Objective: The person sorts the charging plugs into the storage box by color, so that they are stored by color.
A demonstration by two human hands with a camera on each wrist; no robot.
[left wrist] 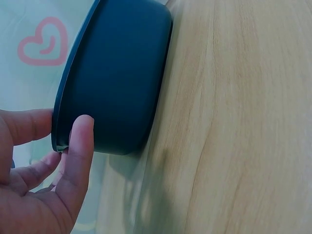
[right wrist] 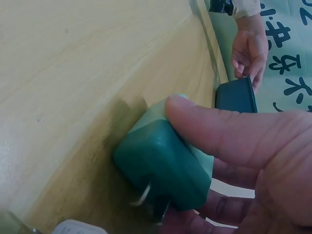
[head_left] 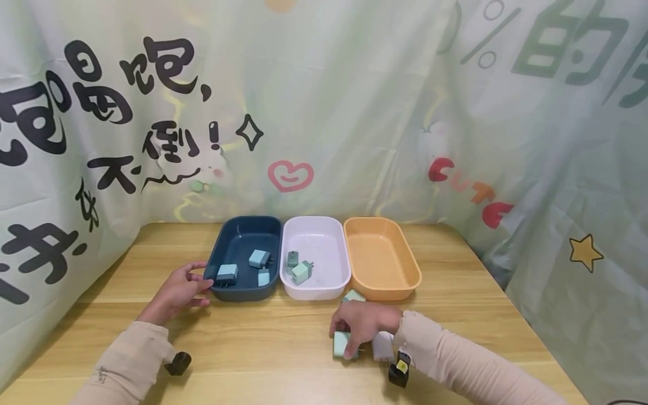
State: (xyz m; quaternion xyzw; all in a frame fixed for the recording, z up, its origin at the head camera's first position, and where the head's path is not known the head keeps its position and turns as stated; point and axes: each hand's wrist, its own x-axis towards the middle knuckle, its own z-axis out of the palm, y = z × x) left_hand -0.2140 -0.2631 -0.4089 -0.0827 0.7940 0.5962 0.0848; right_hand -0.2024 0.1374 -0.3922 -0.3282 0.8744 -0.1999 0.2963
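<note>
My left hand (head_left: 179, 289) (left wrist: 39, 195) pinches the near left rim of the dark blue tray (head_left: 248, 295) (left wrist: 117, 73), thumb and fingers on either side of its wall. Over the wooden table, my right hand (head_left: 367, 322) (right wrist: 258, 146) grips a two-tone green plug adapter (head_left: 341, 344) (right wrist: 163, 161), its metal prongs showing in the right wrist view. Close by that hand, a white adapter (head_left: 383, 347) lies near the wrist, and another green adapter (head_left: 354, 295), partly hidden, is just behind the knuckles.
Three blue-green adapters (head_left: 260, 259) lie in the dark blue tray. Beside it stands a white tray (head_left: 316, 293) with two green adapters (head_left: 302, 272), then an orange tray (head_left: 387, 293). A printed curtain (head_left: 354, 112) hangs behind the table (head_left: 253, 349).
</note>
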